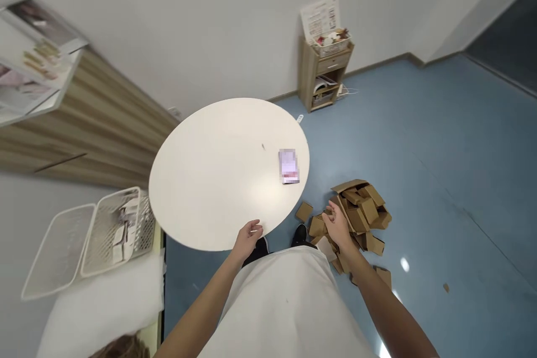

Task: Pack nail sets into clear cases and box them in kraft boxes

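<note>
My left hand (247, 238) hovers by the near edge of a white oval table (210, 179), its fingers loosely bent and apart, with nothing seen in them. To the right, my right hand (337, 225) hangs over a heap of small brown cardboard boxes (356, 219) on the floor. Its fingers are spread and appear to hold nothing. From this angle I cannot tell if it touches a box. On the table's right side lies a phone-like object with a blurred-out screen (288, 165). A small dark mark or bit (263, 146) shows near the table's middle.
At left stand a white lattice basket (90, 260) with small packages inside and a wooden cabinet (104, 106). Against the wall is a small wooden stand (308, 75). A loose box (304, 212) lies near my feet. Brown hair (121, 348) shows at bottom left.
</note>
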The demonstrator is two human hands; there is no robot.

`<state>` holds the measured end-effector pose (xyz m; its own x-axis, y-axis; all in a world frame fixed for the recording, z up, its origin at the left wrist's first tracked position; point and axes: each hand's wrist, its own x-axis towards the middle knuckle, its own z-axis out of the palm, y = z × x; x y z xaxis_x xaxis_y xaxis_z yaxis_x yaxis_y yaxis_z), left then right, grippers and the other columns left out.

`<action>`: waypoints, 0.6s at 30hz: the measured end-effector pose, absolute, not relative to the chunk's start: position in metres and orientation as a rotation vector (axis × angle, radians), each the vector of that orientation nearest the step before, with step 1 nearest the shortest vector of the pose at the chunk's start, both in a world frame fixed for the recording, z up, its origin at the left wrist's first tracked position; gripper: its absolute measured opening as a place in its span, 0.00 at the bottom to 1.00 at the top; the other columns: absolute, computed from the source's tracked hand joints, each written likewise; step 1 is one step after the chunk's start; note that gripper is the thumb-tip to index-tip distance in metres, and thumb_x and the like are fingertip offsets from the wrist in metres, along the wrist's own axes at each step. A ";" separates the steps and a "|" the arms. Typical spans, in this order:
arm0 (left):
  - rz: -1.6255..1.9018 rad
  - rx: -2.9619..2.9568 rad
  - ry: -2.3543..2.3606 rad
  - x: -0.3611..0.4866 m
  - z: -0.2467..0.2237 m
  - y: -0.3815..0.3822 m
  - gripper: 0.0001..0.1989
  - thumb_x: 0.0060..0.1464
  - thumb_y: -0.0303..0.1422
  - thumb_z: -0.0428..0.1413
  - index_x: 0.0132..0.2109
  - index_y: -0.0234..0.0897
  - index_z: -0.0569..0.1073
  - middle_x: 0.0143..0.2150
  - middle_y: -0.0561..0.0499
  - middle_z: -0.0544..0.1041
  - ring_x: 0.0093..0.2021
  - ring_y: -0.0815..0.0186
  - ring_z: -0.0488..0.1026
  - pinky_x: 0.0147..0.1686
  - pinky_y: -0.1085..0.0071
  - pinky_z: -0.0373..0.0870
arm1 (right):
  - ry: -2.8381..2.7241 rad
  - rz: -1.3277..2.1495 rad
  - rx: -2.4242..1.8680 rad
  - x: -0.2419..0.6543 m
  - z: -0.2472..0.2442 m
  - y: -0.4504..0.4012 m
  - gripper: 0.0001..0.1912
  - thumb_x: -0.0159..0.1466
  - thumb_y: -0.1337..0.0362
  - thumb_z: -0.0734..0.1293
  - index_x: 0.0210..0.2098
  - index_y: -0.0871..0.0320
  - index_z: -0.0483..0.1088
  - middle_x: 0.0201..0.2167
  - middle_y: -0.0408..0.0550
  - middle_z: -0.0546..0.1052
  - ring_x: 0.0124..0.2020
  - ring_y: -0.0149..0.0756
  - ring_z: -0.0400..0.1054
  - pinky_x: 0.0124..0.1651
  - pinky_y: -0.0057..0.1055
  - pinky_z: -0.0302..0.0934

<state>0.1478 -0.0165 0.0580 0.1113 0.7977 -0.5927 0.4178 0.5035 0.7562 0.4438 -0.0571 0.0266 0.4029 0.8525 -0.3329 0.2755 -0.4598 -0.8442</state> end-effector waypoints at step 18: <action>0.535 1.106 1.544 -0.031 0.058 -0.073 0.25 0.46 0.42 0.54 0.50 0.36 0.66 0.46 0.42 0.70 0.40 0.63 0.70 0.39 0.68 0.67 | -1.505 1.387 -1.659 0.234 0.045 -0.059 0.20 0.53 0.53 0.61 0.43 0.55 0.67 0.35 0.49 0.75 0.35 0.39 0.69 0.37 0.36 0.64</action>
<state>-0.0315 -0.0725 0.0579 0.0456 0.8598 -0.5085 0.3611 0.4605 0.8109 0.2338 -0.0594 0.0446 -0.1310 0.9298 -0.3439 0.4188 -0.2625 -0.8693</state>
